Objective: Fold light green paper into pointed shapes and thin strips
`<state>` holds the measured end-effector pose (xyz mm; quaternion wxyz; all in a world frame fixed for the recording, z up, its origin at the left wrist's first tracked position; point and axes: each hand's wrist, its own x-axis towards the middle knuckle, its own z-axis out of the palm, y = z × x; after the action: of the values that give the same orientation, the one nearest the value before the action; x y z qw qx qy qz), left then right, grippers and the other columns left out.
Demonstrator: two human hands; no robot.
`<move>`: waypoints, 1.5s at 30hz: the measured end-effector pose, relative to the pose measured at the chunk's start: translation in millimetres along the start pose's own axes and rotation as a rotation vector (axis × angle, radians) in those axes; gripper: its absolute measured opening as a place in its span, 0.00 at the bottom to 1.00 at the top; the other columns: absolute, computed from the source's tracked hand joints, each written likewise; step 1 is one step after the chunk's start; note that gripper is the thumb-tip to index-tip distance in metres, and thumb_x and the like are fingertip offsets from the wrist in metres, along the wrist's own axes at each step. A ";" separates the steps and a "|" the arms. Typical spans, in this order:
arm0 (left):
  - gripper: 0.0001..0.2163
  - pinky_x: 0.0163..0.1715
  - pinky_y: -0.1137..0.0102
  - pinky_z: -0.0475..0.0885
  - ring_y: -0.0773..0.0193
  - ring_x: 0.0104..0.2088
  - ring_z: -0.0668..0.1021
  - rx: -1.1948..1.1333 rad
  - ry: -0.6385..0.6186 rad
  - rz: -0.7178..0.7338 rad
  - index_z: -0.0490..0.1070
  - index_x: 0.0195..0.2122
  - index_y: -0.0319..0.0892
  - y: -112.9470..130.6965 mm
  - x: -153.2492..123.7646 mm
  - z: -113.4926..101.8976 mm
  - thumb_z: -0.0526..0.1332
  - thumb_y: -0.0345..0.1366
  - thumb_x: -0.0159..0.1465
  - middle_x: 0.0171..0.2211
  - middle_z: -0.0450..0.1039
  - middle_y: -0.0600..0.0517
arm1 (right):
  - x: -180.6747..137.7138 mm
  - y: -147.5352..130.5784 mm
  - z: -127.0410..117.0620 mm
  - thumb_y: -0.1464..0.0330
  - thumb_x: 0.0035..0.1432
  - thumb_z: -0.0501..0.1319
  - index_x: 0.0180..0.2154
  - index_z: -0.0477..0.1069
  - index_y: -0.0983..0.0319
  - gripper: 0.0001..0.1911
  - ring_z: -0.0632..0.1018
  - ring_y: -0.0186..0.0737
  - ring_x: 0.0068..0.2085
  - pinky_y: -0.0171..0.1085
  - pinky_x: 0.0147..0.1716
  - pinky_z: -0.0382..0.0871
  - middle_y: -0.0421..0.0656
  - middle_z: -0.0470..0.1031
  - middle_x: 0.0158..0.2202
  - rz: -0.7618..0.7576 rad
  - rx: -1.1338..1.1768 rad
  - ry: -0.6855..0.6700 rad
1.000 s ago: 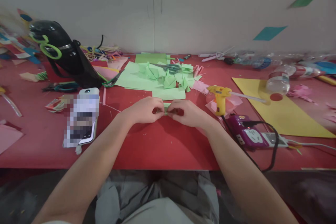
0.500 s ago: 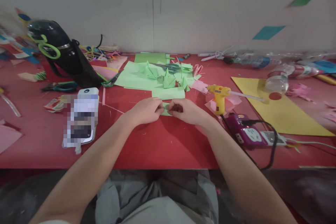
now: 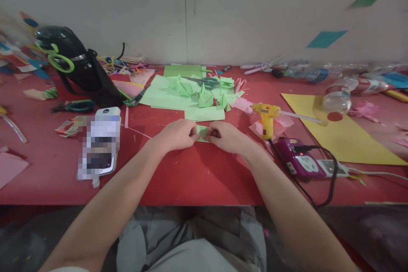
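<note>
A small piece of light green paper (image 3: 202, 132) lies low over the red table, between my two hands. My left hand (image 3: 182, 133) pinches its left end with curled fingers. On the right end, my right hand (image 3: 224, 135) is closed in a similar pinch. My fingers hide both ends of the paper. Just beyond my hands rests a light green paper strip (image 3: 204, 114). Behind it, folded green paper pieces (image 3: 206, 97) and a pair of scissors (image 3: 207, 81) lie on larger green sheets (image 3: 156, 95).
A yellow glue gun (image 3: 266, 119) stands at right by a purple power socket (image 3: 301, 163) with a black cord. Farther right are a yellow sheet (image 3: 344, 140) and a plastic bottle (image 3: 337, 101). At left are a phone (image 3: 100, 144) and a black bottle case (image 3: 83, 68).
My hands stay on the small green paper with barely any movement. The right hand has shifted slightly to the right, so a little more paper shows between my fingers.
</note>
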<state>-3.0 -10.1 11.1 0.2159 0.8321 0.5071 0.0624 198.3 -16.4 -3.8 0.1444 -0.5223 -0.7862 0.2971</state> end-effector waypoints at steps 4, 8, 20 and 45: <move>0.09 0.26 0.70 0.60 0.63 0.29 0.73 -0.064 -0.002 -0.062 0.66 0.30 0.44 -5.9 2.7 -0.2 0.61 0.44 0.60 0.32 0.74 0.52 | -0.2 1.5 1.8 0.70 0.55 0.61 0.33 0.66 0.60 0.04 0.69 0.34 0.27 0.33 0.27 0.58 0.38 0.71 0.27 0.019 0.019 0.050; 0.09 0.25 0.71 0.59 0.62 0.31 0.74 -0.054 0.005 -0.114 0.67 0.33 0.45 -4.4 4.7 -3.3 0.64 0.44 0.58 0.33 0.75 0.53 | 1.1 1.4 1.4 0.70 0.54 0.62 0.31 0.66 0.60 0.04 0.66 0.32 0.26 0.33 0.26 0.55 0.36 0.67 0.25 0.029 0.050 0.057; 0.10 0.37 0.67 0.66 0.58 0.43 0.75 0.108 0.072 0.226 0.74 0.39 0.44 5.4 -0.3 0.7 0.56 0.26 0.61 0.41 0.74 0.50 | -8.4 -7.1 -0.6 0.81 0.56 0.57 0.37 0.74 0.64 0.11 0.73 0.38 0.39 0.35 0.38 0.63 0.44 0.74 0.36 -0.154 -0.124 0.075; 0.11 0.39 0.62 0.73 0.55 0.38 0.82 0.420 0.039 0.347 0.76 0.40 0.39 15.9 -21.7 8.9 0.53 0.32 0.69 0.37 0.81 0.45 | -44.6 -11.1 -10.7 0.75 0.57 0.55 0.46 0.78 0.58 0.19 0.75 0.46 0.52 0.45 0.51 0.69 0.46 0.77 0.51 -0.249 -0.391 0.014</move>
<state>2.5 -37.8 12.4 0.0149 0.9316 0.3630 0.0081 214.3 -56.5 15.2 0.0816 -0.4414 -0.8861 0.1155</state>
